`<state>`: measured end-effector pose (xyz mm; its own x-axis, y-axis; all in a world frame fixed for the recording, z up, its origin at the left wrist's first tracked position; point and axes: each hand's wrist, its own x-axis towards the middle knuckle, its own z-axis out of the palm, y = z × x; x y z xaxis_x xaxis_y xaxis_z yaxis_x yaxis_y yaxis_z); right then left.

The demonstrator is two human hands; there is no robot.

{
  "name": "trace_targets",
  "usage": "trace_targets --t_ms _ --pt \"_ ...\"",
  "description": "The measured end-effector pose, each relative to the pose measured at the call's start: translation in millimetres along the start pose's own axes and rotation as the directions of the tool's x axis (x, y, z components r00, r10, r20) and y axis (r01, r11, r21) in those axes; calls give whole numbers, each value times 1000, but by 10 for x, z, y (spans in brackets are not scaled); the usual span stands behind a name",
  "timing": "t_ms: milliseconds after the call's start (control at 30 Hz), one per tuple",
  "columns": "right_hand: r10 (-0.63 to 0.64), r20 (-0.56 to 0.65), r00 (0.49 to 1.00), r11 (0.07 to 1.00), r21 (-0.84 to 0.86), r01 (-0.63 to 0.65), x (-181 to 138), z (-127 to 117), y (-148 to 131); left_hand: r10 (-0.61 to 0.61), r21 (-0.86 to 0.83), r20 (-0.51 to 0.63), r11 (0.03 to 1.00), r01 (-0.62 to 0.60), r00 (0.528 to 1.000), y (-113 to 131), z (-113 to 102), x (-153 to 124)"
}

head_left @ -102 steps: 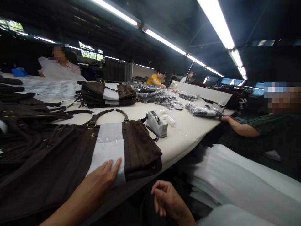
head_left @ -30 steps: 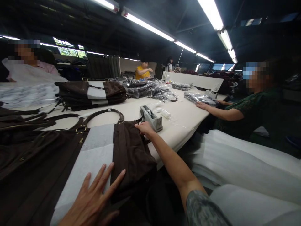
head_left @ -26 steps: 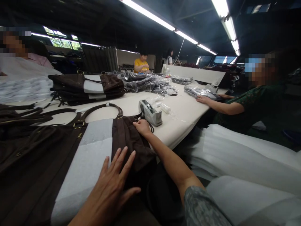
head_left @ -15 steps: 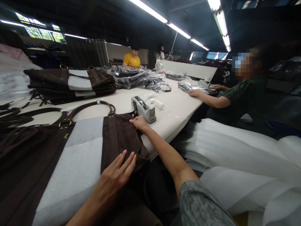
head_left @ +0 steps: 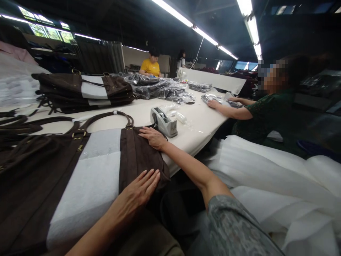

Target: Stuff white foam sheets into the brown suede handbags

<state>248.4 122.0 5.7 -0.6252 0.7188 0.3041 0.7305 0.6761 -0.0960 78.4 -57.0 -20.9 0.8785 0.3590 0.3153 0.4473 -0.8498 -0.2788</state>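
Observation:
A dark brown handbag [head_left: 136,153] lies flat in front of me, a band of white foam wrap [head_left: 93,181] around its middle. My left hand [head_left: 141,188] rests flat on the lower right part of the bag, fingers stretched out. On the bag's upper right corner lies my right hand [head_left: 153,138], its fingers extended over the fabric. Just beyond that hand stands a grey tape dispenser [head_left: 167,124]. The bag's handle [head_left: 106,115] arches away onto the white table.
Stacked brown bags [head_left: 58,90] sit at the back left. Plastic-wrapped bags [head_left: 157,87] are heaped mid-table. To the right, a co-worker [head_left: 271,110] handles another wrapped bag [head_left: 221,100]. White foam sheets [head_left: 266,170] are piled at my right. Another person [head_left: 150,67] is farther back.
My right hand has gone from gripping the bag's corner edge to lying spread on its top. The left hand stays flat, slightly farther right. The view has shifted a little.

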Motion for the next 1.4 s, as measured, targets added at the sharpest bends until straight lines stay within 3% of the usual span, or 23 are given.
trace_targets --t_ms 67,100,167,200,233,267,367,533,600,667,733,800,867,900,967,1033,1100,1167,1267,1333,1400 --pt "90 -116 989 995 53 -84 -77 -56 -51 1 13 -27 1000 -1 1000 -2 34 -17" --pt "179 -214 960 983 90 -163 -160 -108 -112 -6 25 -46 1000 7 999 -2 69 -29" --pt "418 -371 829 908 207 -365 -410 -238 -291 -24 49 -80 998 28 997 3 144 -50" --pt "535 -378 756 844 277 -458 -565 -308 -393 -30 56 -85 998 35 996 8 176 -57" --pt "625 -326 709 778 343 -527 -725 -377 -495 -33 59 -83 998 38 996 13 201 -60" --pt "678 -235 697 721 397 -568 -879 -441 -588 -29 62 -75 998 34 997 21 218 -60" --pt "678 21 735 634 489 -599 -1195 -579 -788 -33 69 -92 997 39 995 42 240 -51" --pt "675 106 730 591 515 -621 -1185 -539 -879 -25 132 -211 990 54 977 47 231 -22" --pt "707 174 686 387 716 -581 -1137 -471 -871 -38 163 -258 983 83 965 46 229 3" --pt "688 319 652 40 880 -473 -1125 -399 -863 -124 159 -293 971 176 948 52 249 32" --pt "602 454 657 -248 888 -387 -1153 -324 -859 -210 139 -319 954 265 924 64 297 55" --pt "530 519 671 -347 854 -387 -1208 -247 -861 -232 131 -338 948 290 912 77 359 58" --pt "567 516 642 -258 851 -457 -1277 -184 -865 -209 145 -326 952 268 922 87 412 41" --pt "626 470 622 -127 848 -514 -1310 -168 -867 -192 159 -311 955 250 931 91 428 29" --pt "745 264 612 252 738 -626 -1361 -180 -866 -158 185 -273 960 212 949 93 433 8" --pt "721 2 693 600 500 -624 -1363 -248 -851 -137 178 -246 967 184 960 92 406 1" --pt "568 -219 793 809 325 -490 -1283 -330 -821 -131 140 -258 975 171 957 92 362 9" --pt "353 -316 881 931 211 -298 -1115 -367 -777 -134 107 -273 980 169 953 94 329 23" --pt "133 -170 976 989 91 -119 -770 -276 -689 -132 101 -284 981 166 950 98 347 34" --pt "150 3 989 986 71 -150 -545 -161 -615 -115 124 -293 980 157 949 97 400 34" --pt "218 109 970 972 65 -226 -368 -68 -536 -90 158 -287 977 140 954 99 449 33"
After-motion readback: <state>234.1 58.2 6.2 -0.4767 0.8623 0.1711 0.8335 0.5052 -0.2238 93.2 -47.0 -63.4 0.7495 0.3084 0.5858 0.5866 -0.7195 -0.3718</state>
